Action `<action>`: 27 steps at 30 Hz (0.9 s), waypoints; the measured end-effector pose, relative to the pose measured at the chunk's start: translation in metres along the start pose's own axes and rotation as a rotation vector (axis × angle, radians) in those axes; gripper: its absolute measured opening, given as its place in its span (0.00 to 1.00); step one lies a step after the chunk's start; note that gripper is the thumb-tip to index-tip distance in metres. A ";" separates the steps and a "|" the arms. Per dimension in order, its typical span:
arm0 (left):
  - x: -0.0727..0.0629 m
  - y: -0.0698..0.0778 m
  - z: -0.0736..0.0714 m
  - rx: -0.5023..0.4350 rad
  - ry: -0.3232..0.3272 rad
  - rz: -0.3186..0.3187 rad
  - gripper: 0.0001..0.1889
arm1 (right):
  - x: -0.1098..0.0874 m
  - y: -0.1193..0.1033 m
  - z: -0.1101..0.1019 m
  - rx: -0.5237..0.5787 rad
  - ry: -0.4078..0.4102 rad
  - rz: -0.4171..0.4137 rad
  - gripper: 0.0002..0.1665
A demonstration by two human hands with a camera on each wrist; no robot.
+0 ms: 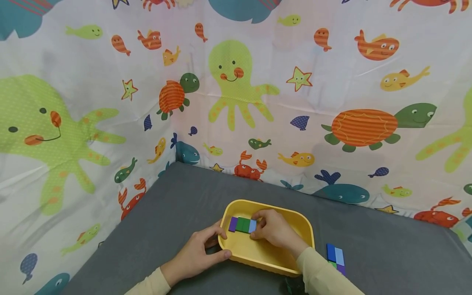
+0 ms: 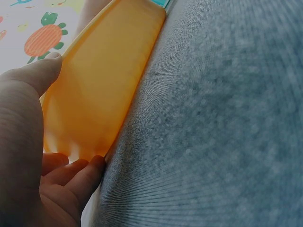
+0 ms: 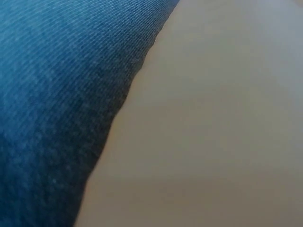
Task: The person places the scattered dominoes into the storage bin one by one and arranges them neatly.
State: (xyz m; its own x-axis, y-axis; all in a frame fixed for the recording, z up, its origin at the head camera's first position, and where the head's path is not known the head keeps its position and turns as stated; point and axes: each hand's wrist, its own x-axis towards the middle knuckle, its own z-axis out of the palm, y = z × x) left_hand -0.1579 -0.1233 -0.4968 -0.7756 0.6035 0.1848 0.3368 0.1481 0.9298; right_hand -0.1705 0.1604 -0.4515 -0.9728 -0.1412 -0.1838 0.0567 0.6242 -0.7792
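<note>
A yellow tray (image 1: 269, 262) lies on the dark grey cloth, its outer wall glowing orange in the left wrist view. My left hand (image 1: 200, 250) grips its left end, thumb at the near rim and fingers round the corner. Inside, a row of flat tiles runs left to right: a purple tile (image 1: 233, 224), green tiles (image 1: 242, 225), then a light blue tile (image 1: 252, 226). My right hand (image 1: 274, 228) reaches in over the near right rim and pinches the light blue tile between thumb and fingers. The right wrist view shows only a pale sleeve (image 3: 203, 118) and cloth.
Right of the tray lies a block of tiles, blue (image 1: 331, 252), light blue (image 1: 339, 257), green and purple, partly behind the right sleeve. A dark object (image 1: 295, 285) sits below the tray's near right corner. A curtain (image 1: 265, 135) with sea animals borders the cloth behind and at left.
</note>
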 end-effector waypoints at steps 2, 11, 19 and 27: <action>0.000 0.000 0.000 0.003 0.002 -0.001 0.14 | 0.001 0.000 0.001 0.002 -0.005 0.001 0.28; -0.001 -0.002 0.000 0.008 0.007 0.012 0.14 | -0.001 0.001 0.000 0.039 -0.009 -0.032 0.29; 0.001 -0.002 0.000 0.005 0.001 0.007 0.13 | -0.008 0.001 -0.005 0.070 0.011 -0.071 0.24; 0.000 -0.005 0.000 0.005 -0.002 0.012 0.13 | -0.010 -0.002 -0.009 0.169 0.057 -0.133 0.21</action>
State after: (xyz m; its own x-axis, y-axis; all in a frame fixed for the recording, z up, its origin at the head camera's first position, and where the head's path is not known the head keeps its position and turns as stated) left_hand -0.1595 -0.1244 -0.5012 -0.7704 0.6070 0.1951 0.3488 0.1451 0.9259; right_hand -0.1629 0.1679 -0.4429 -0.9851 -0.1668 -0.0420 -0.0410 0.4648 -0.8845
